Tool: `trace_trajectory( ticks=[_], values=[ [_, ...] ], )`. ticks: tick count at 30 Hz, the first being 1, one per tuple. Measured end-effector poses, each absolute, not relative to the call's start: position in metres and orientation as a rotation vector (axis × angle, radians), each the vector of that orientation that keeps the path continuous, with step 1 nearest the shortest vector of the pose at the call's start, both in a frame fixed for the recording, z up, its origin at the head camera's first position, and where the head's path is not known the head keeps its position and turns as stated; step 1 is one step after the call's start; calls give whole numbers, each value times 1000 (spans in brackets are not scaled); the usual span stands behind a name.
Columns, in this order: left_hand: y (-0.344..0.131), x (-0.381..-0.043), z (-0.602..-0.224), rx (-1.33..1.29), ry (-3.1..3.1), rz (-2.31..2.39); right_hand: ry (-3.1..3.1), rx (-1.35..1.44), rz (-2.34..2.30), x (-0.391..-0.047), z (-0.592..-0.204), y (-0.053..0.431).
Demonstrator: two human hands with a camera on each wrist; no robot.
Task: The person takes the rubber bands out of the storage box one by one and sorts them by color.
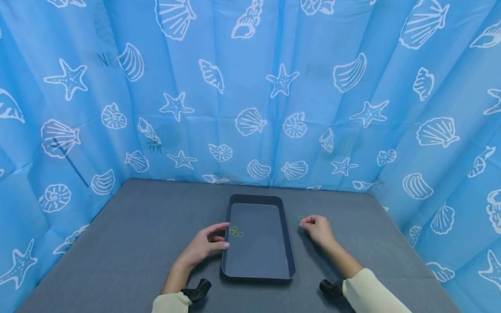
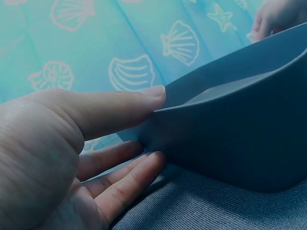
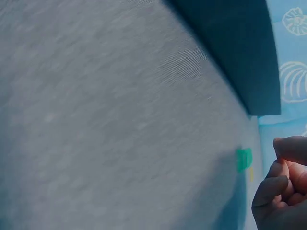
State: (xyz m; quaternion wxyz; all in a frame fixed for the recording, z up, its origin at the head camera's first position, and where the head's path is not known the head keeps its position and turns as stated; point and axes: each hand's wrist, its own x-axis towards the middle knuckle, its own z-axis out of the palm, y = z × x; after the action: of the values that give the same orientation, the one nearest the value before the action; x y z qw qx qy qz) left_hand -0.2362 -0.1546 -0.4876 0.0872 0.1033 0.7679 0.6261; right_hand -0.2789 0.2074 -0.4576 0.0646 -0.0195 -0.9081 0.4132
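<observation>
My left hand (image 1: 200, 247) is at the left wall of a dark grey rectangular tray (image 1: 287, 243). In the left wrist view its thumb (image 2: 154, 94) rests at the tray's rim, and the other fingers lie against the outer wall. Inside the tray, near the left wall, lie several thin yellow rings (image 1: 240, 234). My right hand (image 1: 320, 231) is beside the tray's right side, thumb and forefinger tips brought together. I cannot tell whether they pinch a ring. Around these fingertips on the table are thin green-teal rings (image 3: 243, 159) and a yellow ring (image 1: 301, 217).
Grey cloth covers the table (image 1: 164, 208) under the tray. A blue curtain (image 1: 250, 87) with white shells and starfish hangs along the back and sides. Black wrist mounts (image 1: 198, 290) sit at both cuffs.
</observation>
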Motion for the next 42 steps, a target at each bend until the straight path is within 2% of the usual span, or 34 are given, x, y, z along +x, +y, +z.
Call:
trace_trajectory(
  ticks=[22,42],
  values=[
    [-154,-237,-488,302,2284,1878,-2612,-76,1426,-292,-433,164],
    [-153,-237,-488,279,2310,1864,-2720,221,1542,-307,-428,103]
  ],
)
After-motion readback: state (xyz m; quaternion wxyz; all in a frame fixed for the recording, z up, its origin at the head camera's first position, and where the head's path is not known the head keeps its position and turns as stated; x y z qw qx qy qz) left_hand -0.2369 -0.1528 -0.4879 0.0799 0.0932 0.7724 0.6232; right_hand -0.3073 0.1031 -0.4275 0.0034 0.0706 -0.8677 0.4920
